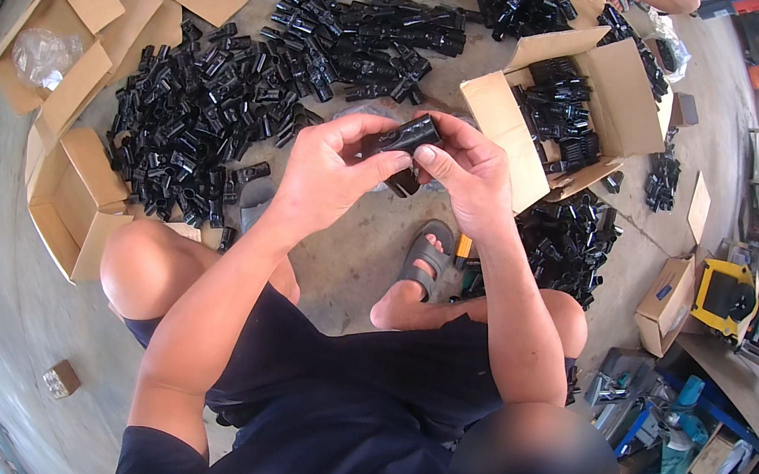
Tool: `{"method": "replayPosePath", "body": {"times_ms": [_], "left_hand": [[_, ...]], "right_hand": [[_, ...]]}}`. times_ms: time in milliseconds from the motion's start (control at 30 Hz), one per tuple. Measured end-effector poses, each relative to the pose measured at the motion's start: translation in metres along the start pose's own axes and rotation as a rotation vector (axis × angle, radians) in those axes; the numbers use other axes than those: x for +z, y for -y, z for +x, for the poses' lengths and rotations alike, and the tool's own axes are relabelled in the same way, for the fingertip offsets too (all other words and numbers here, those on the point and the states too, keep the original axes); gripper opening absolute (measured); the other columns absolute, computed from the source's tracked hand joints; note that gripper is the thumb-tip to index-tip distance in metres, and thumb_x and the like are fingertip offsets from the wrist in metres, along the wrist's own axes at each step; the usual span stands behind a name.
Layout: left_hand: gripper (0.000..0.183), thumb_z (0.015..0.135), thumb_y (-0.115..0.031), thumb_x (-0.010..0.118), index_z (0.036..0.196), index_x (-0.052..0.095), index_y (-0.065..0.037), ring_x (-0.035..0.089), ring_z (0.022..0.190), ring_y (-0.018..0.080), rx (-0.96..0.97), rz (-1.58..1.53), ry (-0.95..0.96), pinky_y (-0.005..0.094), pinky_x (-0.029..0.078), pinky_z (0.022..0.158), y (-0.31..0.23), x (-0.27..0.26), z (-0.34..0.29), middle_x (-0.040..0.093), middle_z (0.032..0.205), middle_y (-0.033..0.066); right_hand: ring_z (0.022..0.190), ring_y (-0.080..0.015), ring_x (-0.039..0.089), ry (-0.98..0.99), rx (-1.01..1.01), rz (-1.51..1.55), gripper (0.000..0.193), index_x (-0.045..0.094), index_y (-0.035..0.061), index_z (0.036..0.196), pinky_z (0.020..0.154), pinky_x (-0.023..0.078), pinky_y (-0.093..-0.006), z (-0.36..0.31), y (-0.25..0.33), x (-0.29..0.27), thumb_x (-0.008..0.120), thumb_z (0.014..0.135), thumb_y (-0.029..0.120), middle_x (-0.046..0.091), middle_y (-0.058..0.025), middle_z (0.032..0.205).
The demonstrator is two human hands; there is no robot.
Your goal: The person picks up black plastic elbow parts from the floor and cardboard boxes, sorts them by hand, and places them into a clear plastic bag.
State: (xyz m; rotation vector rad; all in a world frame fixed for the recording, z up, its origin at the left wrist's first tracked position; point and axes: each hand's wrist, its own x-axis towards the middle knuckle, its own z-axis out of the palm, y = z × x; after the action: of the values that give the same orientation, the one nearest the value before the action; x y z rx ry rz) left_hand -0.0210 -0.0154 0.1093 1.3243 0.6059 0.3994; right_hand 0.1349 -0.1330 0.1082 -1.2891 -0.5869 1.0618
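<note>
A short black plastic pipe fitting (pixel 404 137) is held up in front of the person, above the concrete floor (pixel 346 252) and roughly level with the sandalled foot (pixel 424 263) below it. It lies tilted, its open round end up and to the right, and it sits between the two hands. The left hand (pixel 326 167) closes on its lower left part, thumb on top and fingers curled beneath, so the fingers are clamped on the fitting. The right hand (pixel 471 177) grips the upper right end, with the thumb pressed against the near side and the other fingers wrapped over the far side; a second dark piece shows just under the fitting, against the right palm, though its shape is hard to make out. Beyond the hands a wide heap of black fittings (pixel 220 107) spreads over the floor to the left and toward the top. An open cardboard box (pixel 581 100) partly filled with the same black parts stands just right of the hands, and a smaller pile (pixel 566 245) lies near the person's right knee. Empty cardboard boxes (pixel 67 192) lie open on the left, one of them holding a clear plastic bag (pixel 44 56). A yellow machine (pixel 724 296) stands well apart at the right edge.
</note>
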Motion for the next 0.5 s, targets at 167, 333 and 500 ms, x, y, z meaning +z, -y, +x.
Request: {"method": "replayPosePath", "body": {"times_ms": [167,333,500], "left_hand": [[0.030,0.091,0.001,0.073,0.120,0.065,0.003,0.066,0.095,0.0105,0.058,-0.150,-0.042,0.0252,0.055,0.085,-0.001,0.003,-0.004,0.071,0.109,0.0082],[0.026,0.090,0.005,0.071,0.116,0.066,0.002,0.067,0.098,0.0119,0.142,-0.226,-0.008,0.0264,0.055,0.088,0.007,0.003,-0.001,0.071,0.111,0.0093],[0.025,0.090,0.006,0.072,0.114,0.067,0.003,0.067,0.098,0.0119,0.059,-0.159,-0.014,0.0266,0.055,0.089,0.013,0.001,0.001,0.072,0.109,0.0095]], "right_hand": [[0.085,-0.0079,0.063,-0.030,-0.054,0.065,0.042,0.061,-0.0043,0.128,0.071,0.054,-0.0235,0.001,-0.010,0.000,0.076,0.091,0.009,0.070,-0.0045,0.103],[0.082,-0.0070,0.063,-0.054,-0.061,0.019,0.040,0.063,-0.0043,0.127,0.069,0.053,-0.0233,-0.003,-0.006,0.003,0.076,0.091,0.009,0.071,-0.0038,0.099],[0.080,-0.0074,0.063,-0.063,-0.012,-0.069,0.036,0.065,-0.0031,0.125,0.068,0.053,-0.0233,-0.002,-0.009,0.000,0.074,0.093,0.011,0.071,-0.0034,0.097]]}}
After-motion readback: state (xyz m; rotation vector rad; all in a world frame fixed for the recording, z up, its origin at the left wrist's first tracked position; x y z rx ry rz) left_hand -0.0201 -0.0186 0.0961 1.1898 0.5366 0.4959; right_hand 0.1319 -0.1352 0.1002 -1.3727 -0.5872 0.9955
